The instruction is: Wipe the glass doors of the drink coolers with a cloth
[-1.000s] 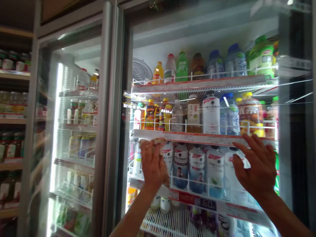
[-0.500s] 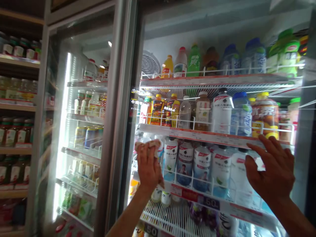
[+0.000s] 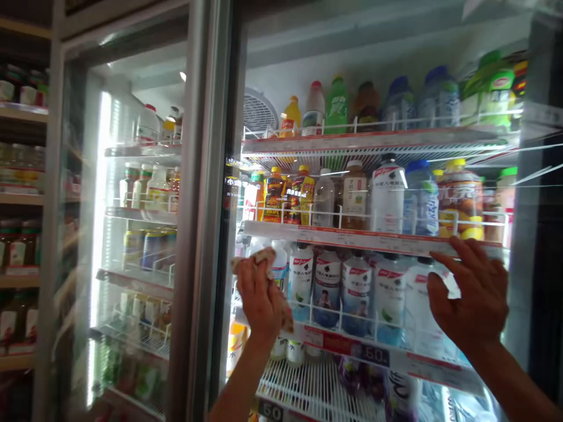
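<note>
Cloth point(image 3: 251, 261) bunched in the left hand point(image 3: 261, 302), fingers closed on it, presses the fridge's glass door point(image 3: 373, 64); right hand point(image 3: 468, 299) lies on the glass, fingers spread open. Heavy pressure could swing the door; a loose grip could drop the cloth.

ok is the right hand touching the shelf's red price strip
Apart. The head view shows the right hand overlapping the red price strip, but it is on the near side of the closed glass door, with the pane between them.
</note>
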A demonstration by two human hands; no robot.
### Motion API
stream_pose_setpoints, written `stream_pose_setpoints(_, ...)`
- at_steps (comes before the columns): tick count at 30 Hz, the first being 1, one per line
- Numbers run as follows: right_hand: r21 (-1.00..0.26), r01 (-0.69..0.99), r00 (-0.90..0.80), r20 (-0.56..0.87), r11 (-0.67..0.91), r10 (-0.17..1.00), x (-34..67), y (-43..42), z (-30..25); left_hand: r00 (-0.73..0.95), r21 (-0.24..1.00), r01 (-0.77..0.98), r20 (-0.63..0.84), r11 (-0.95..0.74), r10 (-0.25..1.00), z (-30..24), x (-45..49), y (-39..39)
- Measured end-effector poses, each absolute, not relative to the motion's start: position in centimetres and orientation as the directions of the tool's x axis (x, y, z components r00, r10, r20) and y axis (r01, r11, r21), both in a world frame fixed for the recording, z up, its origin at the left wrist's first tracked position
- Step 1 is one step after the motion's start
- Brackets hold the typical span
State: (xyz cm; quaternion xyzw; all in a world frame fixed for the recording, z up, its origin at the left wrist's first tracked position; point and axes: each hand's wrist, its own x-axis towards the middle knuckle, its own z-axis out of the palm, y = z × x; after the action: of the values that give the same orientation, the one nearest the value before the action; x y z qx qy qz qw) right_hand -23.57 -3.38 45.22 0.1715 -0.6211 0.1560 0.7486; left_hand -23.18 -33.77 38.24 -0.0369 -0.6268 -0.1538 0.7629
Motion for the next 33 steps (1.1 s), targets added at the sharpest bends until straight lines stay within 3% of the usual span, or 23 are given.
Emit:
stream_pose_setpoints(4, 0.023, -0.478, 0.148, 0.987, 0.878, 0.055, -23.2, -3.7, 45.1, 0.096, -0.229, 0.372, 0.973, 0.899, 0.208, 35.6, -22.2, -25.3)
stream_pose_setpoints(6, 0.017, -0.484, 0.146, 0.987, 0.875, 0.062, -23.1, -3.7, 45.0, 0.095, -0.331, 0.382, 0.943, 0.863, 0.319, 35.1, -22.1, -23.6)
stream_pose_setpoints(8, 0.019, -0.482, 0.145, 0.988, 0.876, 0.058, -23.3, -3.6, 45.0, 0.112, -0.317, 0.370, 0.948, 0.873, 0.297, 35.6, -22.1, -24.9)
stream_pose_setpoints(12, 0.180, -0.413, 0.265, 0.962, 0.892, -0.071, -24.2, -2.9, 44.9, 0.137, 0.027, 0.306, 0.988, 0.952, -0.072, 38.6, -22.9, -30.4)
stream_pose_setpoints(14, 0.254, -0.368, 0.321, 0.938, 0.894, -0.134, -24.6, -2.5, 44.9, 0.166, 0.127, 0.314, 0.968, 0.941, -0.186, 39.5, -23.3, -30.6)
stream_pose_setpoints(16, 0.267, -0.364, 0.314, 0.937, 0.893, -0.152, -24.7, -2.3, 45.0, 0.171, 0.063, 0.356, 0.977, 0.933, -0.131, 39.5, -23.4, -28.0)
stream_pose_setpoints(19, 0.265, -0.408, 0.299, 0.943, 0.874, -0.147, -24.2, -2.5, 44.8, 0.117, -0.172, 0.418, 0.984, 0.892, 0.135, 38.9, -23.2, -21.8)
stream_pose_setpoints(22, 0.335, -0.584, 0.279, 0.938, 0.740, -0.205, -23.0, -4.2, 43.4, 0.074, -0.274, 0.489, 0.959, 0.828, 0.274, 39.0, -23.2, -18.1)
stream_pose_setpoints(24, 0.393, -0.714, 0.237, 0.914, 0.580, -0.329, -22.2, -6.1, 41.9, 0.058, -0.263, 0.537, 0.959, 0.802, 0.276, 39.1, -23.2, -18.6)
stream_pose_setpoints(26, 0.387, -0.765, 0.185, 0.898, 0.515, -0.399, -21.8, -8.4, 40.3, 0.033, -0.250, 0.564, 0.959, 0.787, 0.281, 38.7, -22.8, -20.9)
stream_pose_setpoints(28, 0.346, -0.730, 0.120, 0.914, 0.589, -0.388, -21.9, -10.7, 39.2, 0.002, -0.226, 0.550, 0.963, 0.804, 0.270, 37.7, -22.1, -23.9)
stream_pose_setpoints(30, 0.344, -0.646, 0.088, 0.920, 0.682, -0.381, -22.4, -12.2, 38.8, -0.055, -0.117, 0.458, 0.986, 0.881, 0.160, 36.5, -21.6, -26.6)
stream_pose_setpoints(33, 0.437, -0.518, 0.135, 0.891, 0.736, -0.434, -23.4, -10.9, 39.9, -0.167, -0.030, 0.280, 0.983, 0.960, 0.079, 35.3, -21.1, -29.0)
